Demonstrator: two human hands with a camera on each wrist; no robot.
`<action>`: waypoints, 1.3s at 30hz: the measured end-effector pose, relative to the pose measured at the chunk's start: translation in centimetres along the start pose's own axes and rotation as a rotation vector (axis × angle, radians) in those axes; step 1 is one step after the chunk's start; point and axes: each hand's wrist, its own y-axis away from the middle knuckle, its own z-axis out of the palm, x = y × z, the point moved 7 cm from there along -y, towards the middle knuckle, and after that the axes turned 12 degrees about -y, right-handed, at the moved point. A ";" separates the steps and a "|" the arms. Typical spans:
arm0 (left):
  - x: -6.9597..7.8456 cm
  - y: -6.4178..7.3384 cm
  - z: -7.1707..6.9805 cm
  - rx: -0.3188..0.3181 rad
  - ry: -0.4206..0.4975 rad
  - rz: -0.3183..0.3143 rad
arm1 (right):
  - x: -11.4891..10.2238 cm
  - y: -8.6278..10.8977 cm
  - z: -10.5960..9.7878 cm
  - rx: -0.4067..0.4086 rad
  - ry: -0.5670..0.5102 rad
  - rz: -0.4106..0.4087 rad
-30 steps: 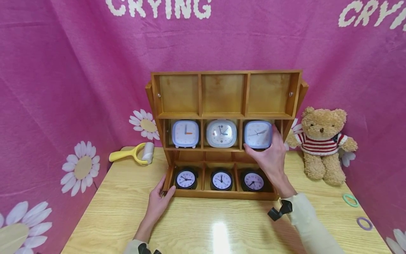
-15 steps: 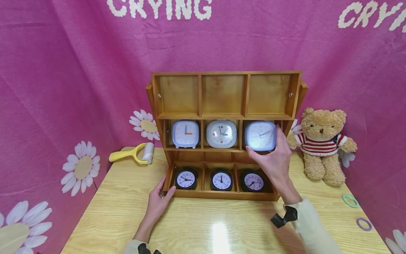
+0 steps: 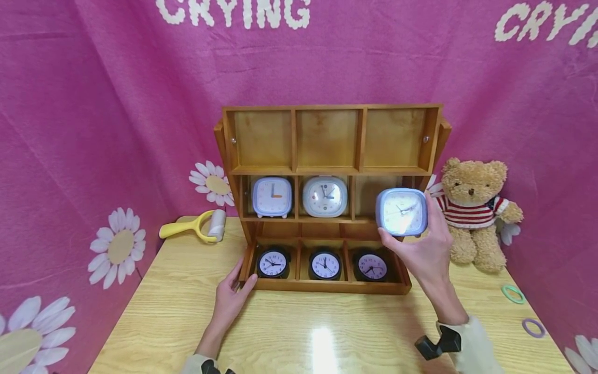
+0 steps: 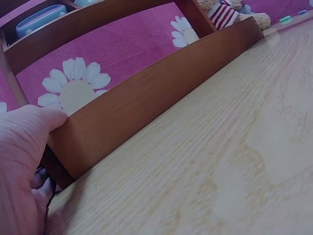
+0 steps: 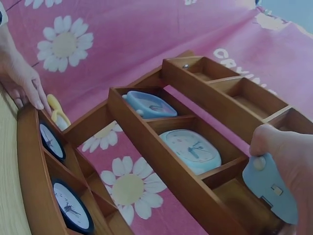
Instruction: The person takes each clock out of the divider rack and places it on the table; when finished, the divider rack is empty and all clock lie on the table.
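Observation:
My right hand holds a blue alarm clock by its sides, in front of the middle tier's right compartment of a wooden shelf. In the right wrist view the blue clock shows its underside. At the shelf's lower left corner my left hand grips the end, thumb over the front board and fingers round the side. Two more alarm clocks, a light blue one and a pale grey-blue one, stand in the middle tier. Black round clocks fill the bottom tier.
A yellow-handled lint roller lies left of the shelf. To the right sits a teddy bear in a striped top. A green ring and a purple ring lie near the table's right edge. Pink curtain surrounds the table.
The blue clock has come out of the middle tier's right compartment, moving right, down and toward me in my right hand. My left hand has stayed at the shelf's corner.

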 end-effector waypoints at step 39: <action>-0.2 0.0 0.0 0.005 0.001 -0.041 | 7.9 3.3 -6.9 -0.018 0.181 0.271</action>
